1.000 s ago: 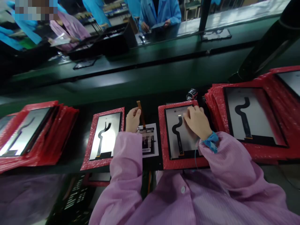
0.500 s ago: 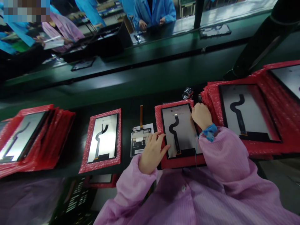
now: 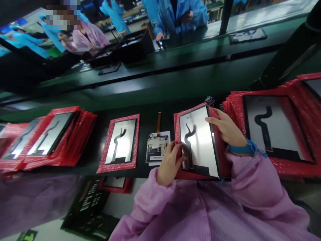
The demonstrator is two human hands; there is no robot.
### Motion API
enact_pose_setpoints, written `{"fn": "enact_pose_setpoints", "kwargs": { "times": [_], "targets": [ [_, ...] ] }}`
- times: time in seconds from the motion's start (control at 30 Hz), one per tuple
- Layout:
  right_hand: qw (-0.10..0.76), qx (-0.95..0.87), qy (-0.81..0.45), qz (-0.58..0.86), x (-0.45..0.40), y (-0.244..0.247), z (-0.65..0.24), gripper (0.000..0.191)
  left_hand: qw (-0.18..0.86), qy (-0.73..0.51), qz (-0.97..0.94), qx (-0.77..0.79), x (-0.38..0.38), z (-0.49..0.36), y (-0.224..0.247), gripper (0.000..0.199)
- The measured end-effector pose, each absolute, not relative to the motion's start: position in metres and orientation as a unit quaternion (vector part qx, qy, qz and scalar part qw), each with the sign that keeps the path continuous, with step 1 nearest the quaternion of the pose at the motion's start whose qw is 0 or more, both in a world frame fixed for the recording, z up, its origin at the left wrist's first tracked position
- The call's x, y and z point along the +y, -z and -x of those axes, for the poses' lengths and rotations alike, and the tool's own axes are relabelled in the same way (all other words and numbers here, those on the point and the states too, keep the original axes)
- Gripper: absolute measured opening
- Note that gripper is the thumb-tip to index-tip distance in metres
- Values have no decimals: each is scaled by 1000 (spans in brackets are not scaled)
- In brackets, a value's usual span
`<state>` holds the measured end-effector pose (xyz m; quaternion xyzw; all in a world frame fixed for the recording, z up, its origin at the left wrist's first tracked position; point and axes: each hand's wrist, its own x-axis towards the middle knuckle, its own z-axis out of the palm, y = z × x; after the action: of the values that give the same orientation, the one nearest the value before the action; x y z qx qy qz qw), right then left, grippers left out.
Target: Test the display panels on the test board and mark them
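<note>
An LCD screen [image 3: 203, 134] with a curved black ribbon cable tilts up in front of me, its right edge raised off a red bubble-wrap bag [image 3: 177, 125]. My right hand [image 3: 227, 130] grips the upper right edge, index finger over the face and the other fingers behind. At the lower left edge my left hand [image 3: 170, 164] is closed on the screen, thumb and fingertips at its border. Left of that hand lies a small circuit board assembly [image 3: 157, 147] with an orange flex cable [image 3: 158, 124] pointing away from me.
Another screen [image 3: 120, 142] lies on its red bag further left. Stacks of red bags with screens stand at far left [image 3: 84, 134] and right [image 3: 232, 110]. A dark post [image 3: 283, 50] rises at the right. People in blue and pink coats work across the green bench [image 3: 140, 87].
My right hand has moved from beside the screen's top corner onto its edge, and the screen's right side has lifted. The left hand has closed at the left edge. The view has shifted left.
</note>
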<state>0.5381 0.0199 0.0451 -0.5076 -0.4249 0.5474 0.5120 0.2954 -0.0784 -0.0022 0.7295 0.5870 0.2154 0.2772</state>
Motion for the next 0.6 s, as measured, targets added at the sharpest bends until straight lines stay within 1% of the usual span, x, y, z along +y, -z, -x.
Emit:
{"fn": "enact_pose_setpoints", "kwargs": {
  "times": [0.13, 0.27, 0.33, 0.4, 0.5, 0.53, 0.6],
  "targets": [
    [548, -474, -493, 482, 6, -60, -529, 48, 374, -319, -659, 570, -81, -289, 9, 65],
    [570, -507, -474, 439, -10, -74, -517, 37, 447, -445, -524, 572, -84, -285, 4, 100],
    [580, -504, -478, 426, -17, -80, -510, 32, 480, -484, -461, 568, -88, -278, -5, 109],
    [584, -494, -493, 414, -22, -83, -502, 31, 533, -490, -411, 553, -93, -270, -16, 103],
    [570, -484, -528, 402, -25, -83, -488, 32, 618, -443, -344, 550, -105, -254, -28, 82],
    [562, -481, -542, 399, -24, -82, -484, 33, 626, -440, -325, 556, -109, -248, -31, 78],
    [537, -478, -576, 388, -22, -78, -477, 36, 611, -466, -303, 564, -112, -232, -35, 77]
  ]
}}
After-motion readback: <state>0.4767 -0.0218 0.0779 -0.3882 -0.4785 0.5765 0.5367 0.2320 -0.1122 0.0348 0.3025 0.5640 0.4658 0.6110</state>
